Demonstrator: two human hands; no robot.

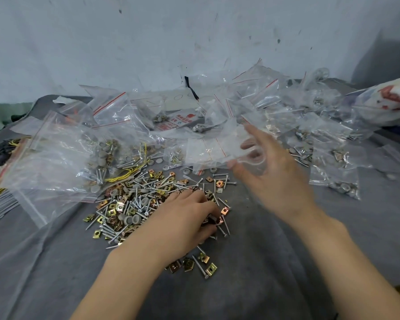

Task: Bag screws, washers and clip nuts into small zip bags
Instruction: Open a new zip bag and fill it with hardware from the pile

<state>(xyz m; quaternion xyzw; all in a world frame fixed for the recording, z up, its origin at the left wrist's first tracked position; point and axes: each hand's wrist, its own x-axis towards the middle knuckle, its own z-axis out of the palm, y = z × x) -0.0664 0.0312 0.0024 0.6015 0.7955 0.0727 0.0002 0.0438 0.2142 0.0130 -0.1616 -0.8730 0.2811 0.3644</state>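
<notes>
Our left hand (189, 218) clutches clip nuts (214, 221) on the pile (134, 199), our right hand (270, 167) pinches an empty zip bag (217, 146) beyond it; we should open its mouth wide.

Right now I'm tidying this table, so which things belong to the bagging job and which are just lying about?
In the job: loose pile of screws, washers and clip nuts; empty zip bag held by the right hand; left hand on the pile; filled bags.
Lying about: yellow wires; red-printed pack; patterned bundle.
</notes>
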